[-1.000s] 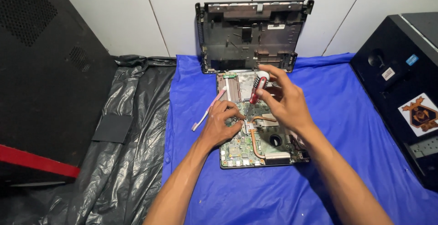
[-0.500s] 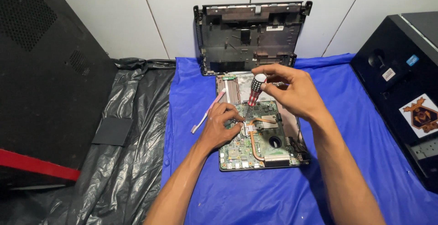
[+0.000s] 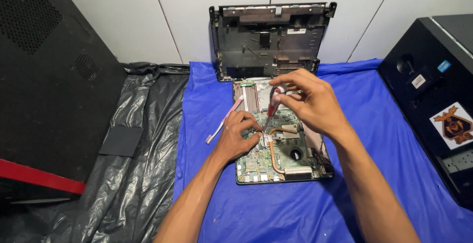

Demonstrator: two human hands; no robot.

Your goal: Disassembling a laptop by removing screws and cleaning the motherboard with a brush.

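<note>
An opened laptop base with a green circuit board (image 3: 258,162) and a copper heat pipe (image 3: 272,155) lies on a blue cloth (image 3: 276,208). My right hand (image 3: 308,100) holds a red-handled screwdriver (image 3: 272,106) upright, its tip down on the board near the heat sink. My left hand (image 3: 236,134) rests on the board's left side, fingertips pinched beside the screwdriver tip. A white ribbon cable (image 3: 222,122) lies off the board's left edge.
A black plastic laptop shell (image 3: 271,41) leans against the tiled wall behind. A black computer case (image 3: 49,75) stands at left on black plastic sheeting (image 3: 123,174). Another black case with stickers (image 3: 438,100) stands at right.
My right hand has shifted slightly down and left with the screwdriver, setting it more upright over the board. My left hand has stayed at the same spot.
</note>
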